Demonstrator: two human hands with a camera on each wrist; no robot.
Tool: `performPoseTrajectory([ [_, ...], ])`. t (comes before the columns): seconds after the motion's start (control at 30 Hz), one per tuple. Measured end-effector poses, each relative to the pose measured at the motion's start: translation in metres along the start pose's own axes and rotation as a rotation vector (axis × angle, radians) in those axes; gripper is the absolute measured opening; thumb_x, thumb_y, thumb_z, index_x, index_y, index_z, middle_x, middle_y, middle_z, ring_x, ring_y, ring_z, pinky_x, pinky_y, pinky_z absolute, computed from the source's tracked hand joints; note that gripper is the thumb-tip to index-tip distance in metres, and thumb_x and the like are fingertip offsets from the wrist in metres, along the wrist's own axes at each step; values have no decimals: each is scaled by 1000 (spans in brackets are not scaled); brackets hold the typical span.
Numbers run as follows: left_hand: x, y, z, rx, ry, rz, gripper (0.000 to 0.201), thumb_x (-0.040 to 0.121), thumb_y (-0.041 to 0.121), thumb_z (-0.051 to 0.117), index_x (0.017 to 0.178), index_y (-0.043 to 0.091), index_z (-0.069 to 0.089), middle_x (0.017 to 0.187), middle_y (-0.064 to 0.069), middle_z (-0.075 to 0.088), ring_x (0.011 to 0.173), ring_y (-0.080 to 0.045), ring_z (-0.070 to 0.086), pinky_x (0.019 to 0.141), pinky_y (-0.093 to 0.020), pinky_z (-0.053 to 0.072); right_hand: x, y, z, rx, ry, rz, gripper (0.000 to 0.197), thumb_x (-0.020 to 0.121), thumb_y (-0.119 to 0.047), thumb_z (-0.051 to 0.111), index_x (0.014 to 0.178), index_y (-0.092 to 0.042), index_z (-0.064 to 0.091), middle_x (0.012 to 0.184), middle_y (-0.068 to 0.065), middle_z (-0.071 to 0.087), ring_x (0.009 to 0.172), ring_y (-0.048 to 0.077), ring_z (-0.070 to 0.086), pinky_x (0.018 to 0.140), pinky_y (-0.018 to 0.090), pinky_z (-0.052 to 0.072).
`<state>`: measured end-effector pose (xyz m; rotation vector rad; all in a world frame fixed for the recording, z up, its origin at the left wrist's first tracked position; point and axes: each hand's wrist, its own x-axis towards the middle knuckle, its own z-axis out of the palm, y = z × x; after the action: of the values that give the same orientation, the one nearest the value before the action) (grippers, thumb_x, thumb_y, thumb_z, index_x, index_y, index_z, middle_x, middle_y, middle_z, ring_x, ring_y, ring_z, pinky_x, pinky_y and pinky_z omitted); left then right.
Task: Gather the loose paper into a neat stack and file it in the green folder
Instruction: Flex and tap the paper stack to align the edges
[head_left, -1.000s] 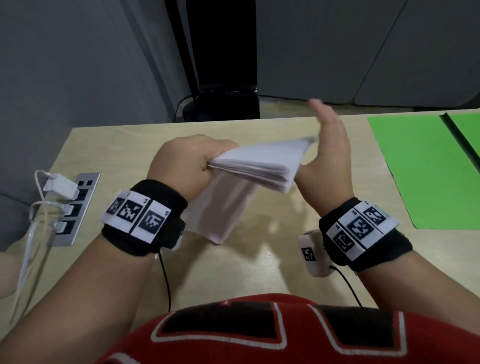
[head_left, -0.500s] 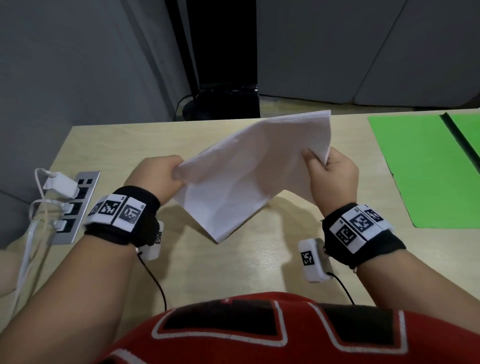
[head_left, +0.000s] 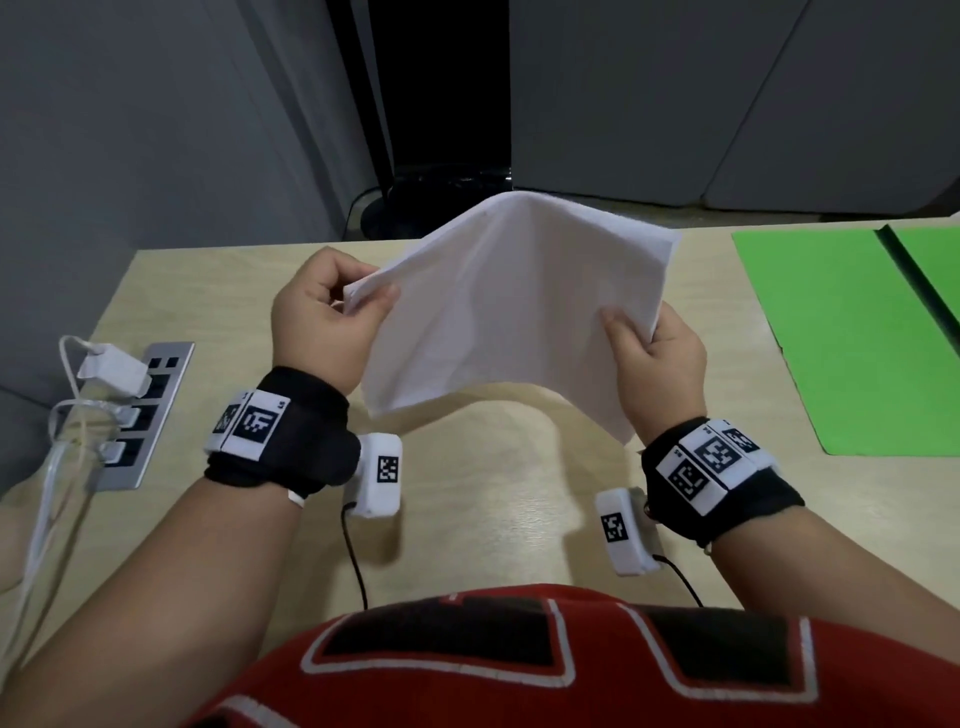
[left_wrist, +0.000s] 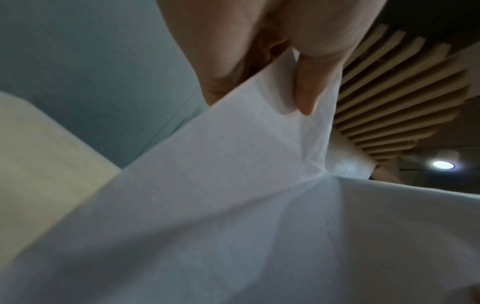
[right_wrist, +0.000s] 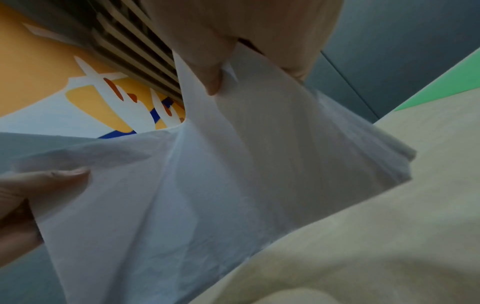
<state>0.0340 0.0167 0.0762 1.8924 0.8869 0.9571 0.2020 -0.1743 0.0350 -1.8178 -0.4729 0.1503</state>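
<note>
A stack of white paper (head_left: 509, 312) hangs in the air above the wooden desk (head_left: 478, 493), bowed upward in the middle. My left hand (head_left: 332, 317) pinches its left edge and my right hand (head_left: 657, 353) grips its right edge. The left wrist view shows a thumb pressed onto the paper (left_wrist: 233, 205). From the right wrist, several sheet edges of the paper (right_wrist: 259, 164) fan out below my fingers. The open green folder (head_left: 852, 338) lies flat at the desk's right side, apart from the paper.
A power strip (head_left: 135, 415) with white plugs and cables sits in the desk's left edge. A black stand (head_left: 447, 197) rises behind the desk's far edge. Bare desk surface lies under the paper and between it and the folder.
The stack went from edge-on in the left hand, the right palm flat against its end, to spread and held at both sides. It has since risen and bowed upward.
</note>
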Motion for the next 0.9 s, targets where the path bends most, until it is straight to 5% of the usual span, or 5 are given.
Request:
performPoseTrajectory([
  [0.2, -20, -33, 16, 29, -313, -157, 28, 85, 4, 59, 95, 26, 44, 93, 19, 54, 81, 4, 53, 72, -20, 39, -8, 17, 6, -66, -205, 140, 21, 88, -8, 59, 104, -21, 64, 89, -3, 63, 91, 21, 58, 78, 28, 43],
  [0.3, -25, -35, 19, 112, -258, -297, 31, 90, 13, 54, 121, 21, 51, 99, 13, 56, 90, -10, 55, 78, -19, 37, -4, 16, 5, -48, -192, 149, 16, 89, -8, 58, 95, -21, 65, 87, -2, 65, 91, 22, 60, 78, 29, 45],
  [0.57, -24, -30, 16, 79, -96, -209, 38, 84, 16, 65, 121, 10, 57, 103, 3, 61, 95, -11, 57, 70, -13, 42, -7, 12, 5, 79, -56, 153, 12, 82, -21, 70, 94, -17, 67, 89, 2, 70, 87, 20, 67, 79, 34, 54],
  [0.77, -34, -42, 25, 158, -171, -416, 23, 89, 24, 60, 100, 4, 63, 91, -12, 62, 84, -21, 56, 83, -41, 48, -10, 24, 10, -118, -196, 172, 15, 94, -17, 55, 101, -13, 67, 90, 2, 66, 87, 18, 59, 75, 30, 45],
  [0.9, -34, -37, 16, 68, -86, -325, 33, 87, 21, 63, 115, 4, 60, 100, -3, 60, 92, -14, 55, 77, -25, 41, -8, 17, 2, 34, -46, 154, 10, 90, -20, 63, 99, -19, 68, 83, -11, 65, 72, -1, 59, 71, 22, 48],
])
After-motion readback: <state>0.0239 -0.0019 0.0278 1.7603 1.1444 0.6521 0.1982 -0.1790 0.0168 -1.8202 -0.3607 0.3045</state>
